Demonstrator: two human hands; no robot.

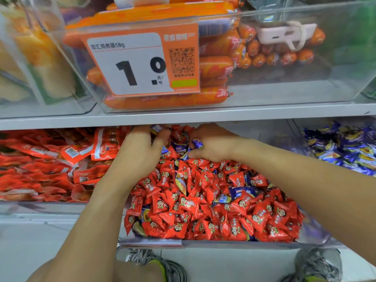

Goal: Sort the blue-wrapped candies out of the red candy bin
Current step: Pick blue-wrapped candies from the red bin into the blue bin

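With the right hand (211, 142) pinching a blue-wrapped candy (197, 143) and the left hand (140, 147) loosely curled, holding nothing visible, lift slowly so red candies (203, 202) stay in the bin (313, 237).

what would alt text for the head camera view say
Both hands reach into the back of a clear bin heaped with red candies; the right hand pinches a blue-wrapped candy, the left hand rests on the pile. More blue candies lie among the red, and a bin of blue candies stands to the right.
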